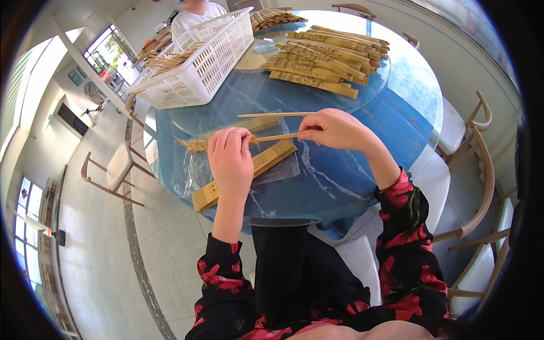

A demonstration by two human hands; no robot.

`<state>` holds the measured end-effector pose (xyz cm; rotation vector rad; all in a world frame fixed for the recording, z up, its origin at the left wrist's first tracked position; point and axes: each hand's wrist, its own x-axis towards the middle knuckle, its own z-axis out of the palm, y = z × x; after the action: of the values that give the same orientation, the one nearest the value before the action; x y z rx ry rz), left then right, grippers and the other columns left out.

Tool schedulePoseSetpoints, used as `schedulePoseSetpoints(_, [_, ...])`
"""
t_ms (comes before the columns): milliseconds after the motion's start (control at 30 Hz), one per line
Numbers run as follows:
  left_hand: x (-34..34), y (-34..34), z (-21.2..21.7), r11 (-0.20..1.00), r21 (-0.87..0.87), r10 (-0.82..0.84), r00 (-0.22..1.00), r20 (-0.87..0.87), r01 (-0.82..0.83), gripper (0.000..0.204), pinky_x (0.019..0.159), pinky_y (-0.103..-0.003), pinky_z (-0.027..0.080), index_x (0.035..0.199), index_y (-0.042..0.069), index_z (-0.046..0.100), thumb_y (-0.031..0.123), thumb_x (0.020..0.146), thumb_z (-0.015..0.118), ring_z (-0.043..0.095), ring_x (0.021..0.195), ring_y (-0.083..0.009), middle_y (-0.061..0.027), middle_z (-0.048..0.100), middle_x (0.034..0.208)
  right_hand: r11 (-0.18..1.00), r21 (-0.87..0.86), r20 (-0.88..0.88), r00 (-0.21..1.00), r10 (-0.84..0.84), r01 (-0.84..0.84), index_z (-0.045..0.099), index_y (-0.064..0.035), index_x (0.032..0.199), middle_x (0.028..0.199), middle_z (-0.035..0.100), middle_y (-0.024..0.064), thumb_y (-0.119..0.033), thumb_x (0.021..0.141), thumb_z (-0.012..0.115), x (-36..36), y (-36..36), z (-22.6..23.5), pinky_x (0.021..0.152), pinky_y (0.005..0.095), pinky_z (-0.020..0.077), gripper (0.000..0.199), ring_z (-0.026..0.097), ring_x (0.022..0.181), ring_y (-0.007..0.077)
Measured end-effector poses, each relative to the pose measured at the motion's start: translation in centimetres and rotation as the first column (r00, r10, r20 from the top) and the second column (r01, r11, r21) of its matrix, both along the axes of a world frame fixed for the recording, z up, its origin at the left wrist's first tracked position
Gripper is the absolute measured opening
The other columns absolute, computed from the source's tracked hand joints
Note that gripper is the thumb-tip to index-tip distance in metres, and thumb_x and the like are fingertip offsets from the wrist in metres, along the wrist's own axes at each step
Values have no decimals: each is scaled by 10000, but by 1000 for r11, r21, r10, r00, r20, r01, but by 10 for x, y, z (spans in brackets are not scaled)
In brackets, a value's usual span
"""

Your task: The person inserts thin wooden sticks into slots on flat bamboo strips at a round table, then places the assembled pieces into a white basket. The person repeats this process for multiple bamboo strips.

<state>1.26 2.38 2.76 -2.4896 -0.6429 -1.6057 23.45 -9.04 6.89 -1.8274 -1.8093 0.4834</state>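
Observation:
Two slim pale wooden chopsticks are in front of me. The upper chopstick (pixel 272 115) runs left from my right hand (pixel 331 129), whose fingers are closed round its end. The lower chopstick (pixel 277 137) spans between both hands; my right fingertips pinch its right end. My left hand (pixel 231 158) is closed at its left end, with a bit of gold showing beside the fingertips. Below the hands a long gold-brown flat sleeve (pixel 271 160) lies slantwise, partly hidden by my left wrist. A crinkled gold piece (pixel 195 145) and clear plastic film (pixel 190 170) lie beside my left hand.
A white perforated basket (pixel 192 79) with several wooden sticks stands at the back left. A large pile of gold-brown flat sleeves (pixel 334 56) lies at the back right, a smaller pile (pixel 275 20) behind. Chairs (pixel 119 170) surround the round glass-topped table (pixel 334 187). A person (pixel 195 17) sits beyond the basket.

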Motion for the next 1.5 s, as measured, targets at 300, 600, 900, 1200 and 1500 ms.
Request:
schedulePoseSetpoints(300, [7,-7,2,991,-42,-129,991,-30,128,81,799,-372,508,868,56,634,11,834,692,609,882,-274,-53,653,887,973,206,-82,989,122,-103,695,-51,954,798,674,104,-163,931,633,-18,4,-18,660,366,479,130,622,724,264])
schedulePoseSetpoints(600, [4,-6,2,996,-45,-77,996,39,78,89,806,-387,502,865,53,631,-1,825,690,611,878,-278,-52,648,872,975,222,-40,999,28,-18,659,-70,946,835,681,120,-313,968,598,-23,3,-14,719,444,488,251,641,848,339])
schedulePoseSetpoints(900, [7,-15,10,988,79,-125,989,-75,131,67,879,-363,477,857,44,631,3,839,681,601,937,-285,-76,658,904,989,32,-113,983,144,-141,701,-76,899,748,672,97,-264,934,623,-43,9,-31,661,395,491,207,641,703,281])
schedulePoseSetpoints(1200, [-21,5,-30,648,-355,-111,544,831,674,439,1096,-373,379,1327,8,435,360,1067,474,504,1176,-212,-119,473,1334,956,-102,-802,592,84,-274,637,-18,923,661,488,-50,-241,1042,543,-55,18,-41,520,213,318,270,410,565,27])
schedulePoseSetpoints(1500, [-18,-9,-45,-263,114,-42,-130,991,958,407,1150,-440,380,1251,37,462,400,1076,403,541,1008,-194,-54,507,1033,937,-118,-541,813,218,-329,652,-53,749,540,541,8,-328,987,610,-69,12,-39,541,286,400,366,510,527,98])
